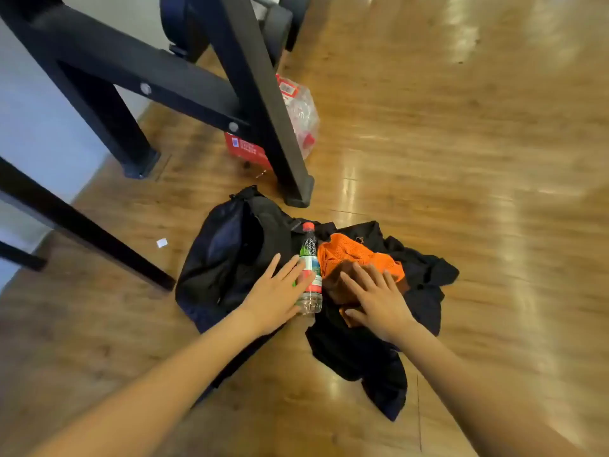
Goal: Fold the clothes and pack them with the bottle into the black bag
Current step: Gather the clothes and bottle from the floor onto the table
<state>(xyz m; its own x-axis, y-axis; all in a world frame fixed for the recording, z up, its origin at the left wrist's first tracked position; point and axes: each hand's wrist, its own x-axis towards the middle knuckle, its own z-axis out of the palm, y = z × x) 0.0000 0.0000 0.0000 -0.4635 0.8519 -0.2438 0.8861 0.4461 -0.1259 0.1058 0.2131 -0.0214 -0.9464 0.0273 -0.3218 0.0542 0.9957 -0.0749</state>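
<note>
Left hand (276,291) flat against bottle (309,272), right hand (375,300) spread on clothes (359,255) beside it, gripping nothing. Could roll bottle off bag (227,255) if nudged.

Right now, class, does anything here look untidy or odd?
Yes: the orange top and dark clothes lie crumpled, unfolded, on the floor; the bottle lies on its side beside the bag.

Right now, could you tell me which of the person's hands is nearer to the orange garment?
Right. The right hand rests flat on the orange garment, fingers spread over it. The left hand lies across the bottle, on the garment's far side.
</note>
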